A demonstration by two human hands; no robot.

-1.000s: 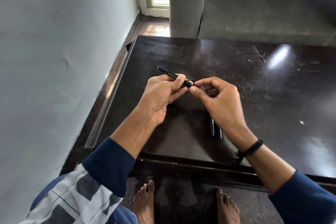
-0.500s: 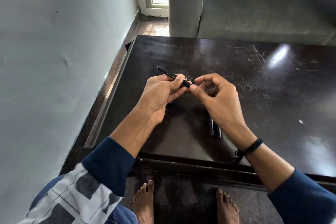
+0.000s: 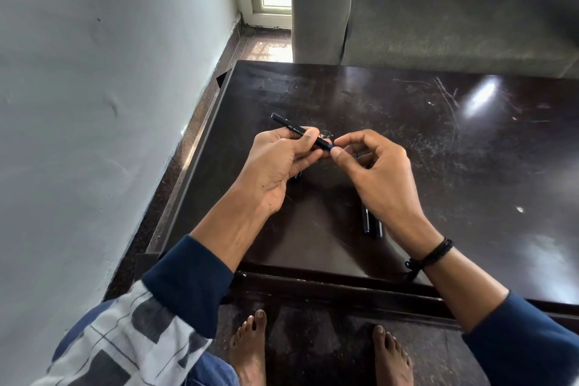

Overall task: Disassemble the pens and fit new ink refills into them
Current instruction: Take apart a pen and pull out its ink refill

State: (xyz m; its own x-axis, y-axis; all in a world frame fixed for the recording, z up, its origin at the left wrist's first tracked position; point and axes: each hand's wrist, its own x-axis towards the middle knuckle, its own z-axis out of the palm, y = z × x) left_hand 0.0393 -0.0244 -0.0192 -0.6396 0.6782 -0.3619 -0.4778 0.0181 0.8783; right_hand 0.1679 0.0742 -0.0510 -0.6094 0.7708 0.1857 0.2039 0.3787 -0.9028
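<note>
From the head camera we see our left hand curled round a black pen, thumb pressed along the barrel, holding it just above the dark counter with its far end pointing up and left. Our right hand pinches the pen's near, bluish end between thumb and forefinger, the other fingers loosely bent. Two more pens lie side by side on the counter, partly hidden under our right wrist
</note>
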